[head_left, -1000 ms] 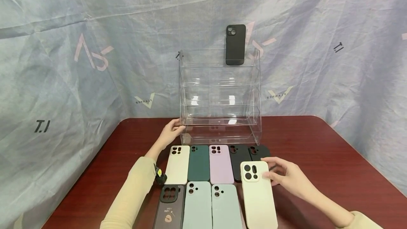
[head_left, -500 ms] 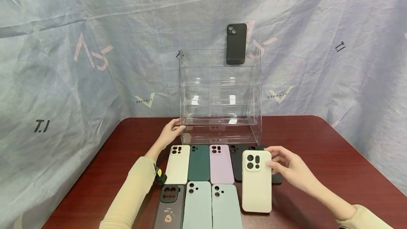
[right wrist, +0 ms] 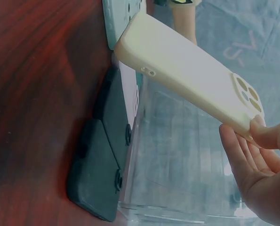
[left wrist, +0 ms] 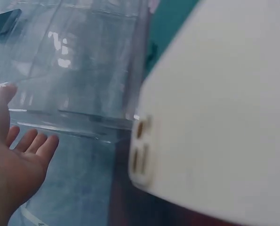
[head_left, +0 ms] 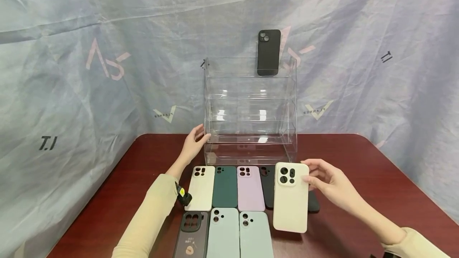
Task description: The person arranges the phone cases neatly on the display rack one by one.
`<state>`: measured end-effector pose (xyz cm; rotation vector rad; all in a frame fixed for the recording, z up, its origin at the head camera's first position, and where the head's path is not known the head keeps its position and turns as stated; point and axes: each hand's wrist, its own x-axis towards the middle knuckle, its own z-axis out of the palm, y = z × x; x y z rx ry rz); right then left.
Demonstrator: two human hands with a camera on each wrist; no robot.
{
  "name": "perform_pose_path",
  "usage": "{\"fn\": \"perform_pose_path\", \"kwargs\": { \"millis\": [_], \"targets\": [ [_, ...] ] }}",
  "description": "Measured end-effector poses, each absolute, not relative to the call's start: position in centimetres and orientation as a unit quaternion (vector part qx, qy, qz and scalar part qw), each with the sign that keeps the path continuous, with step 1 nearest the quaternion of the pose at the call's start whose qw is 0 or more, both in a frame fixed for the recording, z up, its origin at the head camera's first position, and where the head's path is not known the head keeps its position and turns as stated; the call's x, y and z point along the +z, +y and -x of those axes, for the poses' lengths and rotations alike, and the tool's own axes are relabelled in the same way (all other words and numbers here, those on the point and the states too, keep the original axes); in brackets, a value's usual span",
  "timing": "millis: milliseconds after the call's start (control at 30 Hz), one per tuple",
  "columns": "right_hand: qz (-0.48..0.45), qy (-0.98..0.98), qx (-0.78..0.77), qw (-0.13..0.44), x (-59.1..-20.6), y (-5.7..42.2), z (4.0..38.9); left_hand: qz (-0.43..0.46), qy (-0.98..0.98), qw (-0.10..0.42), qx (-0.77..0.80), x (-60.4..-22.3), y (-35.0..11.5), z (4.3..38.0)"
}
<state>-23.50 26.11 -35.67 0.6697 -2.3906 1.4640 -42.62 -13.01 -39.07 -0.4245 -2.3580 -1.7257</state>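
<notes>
I am pinching the cream phone case (head_left: 292, 206) in the right hand (head_left: 331, 182), thumb on one face and fingers behind at its upper right edge; it is tilting camera end up above the tabletop (head_left: 358, 194), partly covering two black cases (head_left: 269, 194) that are lying there. My left hand (head_left: 193, 142) is hovering beside the clear rack (head_left: 233, 159), its fingers loosely spread and gripping nothing; whether the thumb is touching the rack's left side, I cannot tell. The rack is standing near the tabletop's back edge, between the two back corners, and a black case (head_left: 268, 53) is leaning in its top tier, toward the right end. Just before the rack, a second cream case (head_left: 201, 190), a dark green case (head_left: 224, 188) and a lilac case (head_left: 250, 190) are lying side by side, leftward of the black pair. Nearer me, a smoky dark-rimmed case (head_left: 190, 242) and two pale blue cases (head_left: 224, 236) are forming another row.
</notes>
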Motion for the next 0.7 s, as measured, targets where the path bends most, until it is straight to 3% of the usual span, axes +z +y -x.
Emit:
{"fn": "perform_pose_path", "kwargs": {
  "millis": [333,700],
  "targets": [
    [-0.24,-0.817,0.505,0.141,-34.3,26.1,24.6,0.117,-0.796,0.117,-0.582,-37.3,-12.4,44.3],
    [-0.258,-0.815,0.487,0.177,-31.0,26.0,26.5,0.13,-0.792,0.097,-0.588,-37.2,-12.7,44.9]
  ]
}}
